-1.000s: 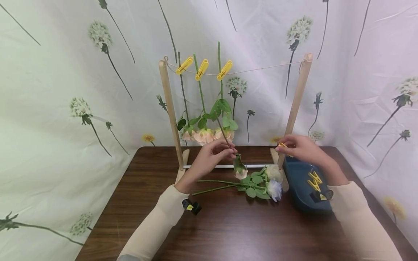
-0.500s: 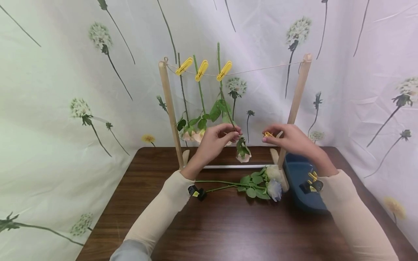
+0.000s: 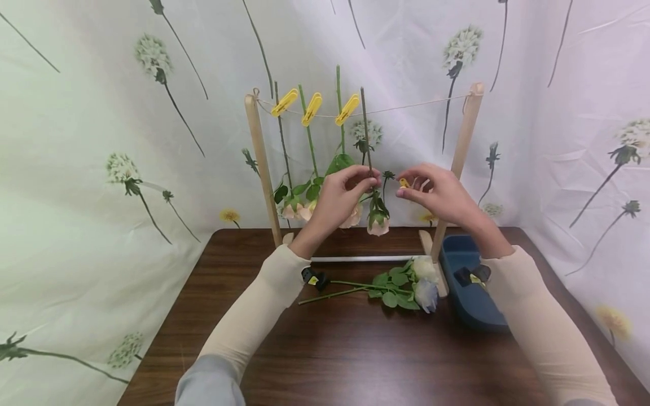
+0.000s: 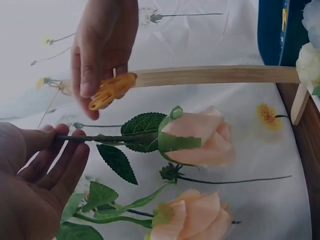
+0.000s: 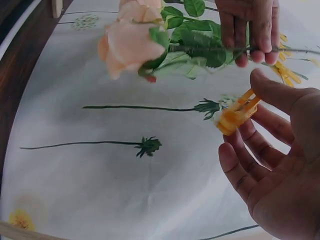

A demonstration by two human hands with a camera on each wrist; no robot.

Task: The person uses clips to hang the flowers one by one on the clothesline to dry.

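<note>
My left hand [image 3: 347, 194] pinches the stem of a peach rose [image 3: 378, 223] that hangs head down, its stem rising to the string [image 3: 406, 107]. In the left wrist view the same rose [image 4: 200, 137] shows large, with dark green leaves by its bloom. A yellow clothespin [image 5: 235, 117] is between the thumb and fingers of my right hand [image 3: 437, 189], just right of the rose stem and apart from it. Left of the held rose, several peach roses hang upside down, their stems clipped to the string by yellow clothespins [image 3: 312, 109].
The string spans two wooden posts [image 3: 464, 135], joined low by a white rod [image 3: 376, 259]. A white rose and a pale blue rose [image 3: 425, 294] lie on the brown table [image 3: 325, 349]. A blue bin [image 3: 477, 307] stands at the right, partly behind my right wrist.
My left hand has raised the rose, and its stem now stands nearly upright near the string. The right hand has moved up and left with the clothespin, from above the bin toward the rose.
</note>
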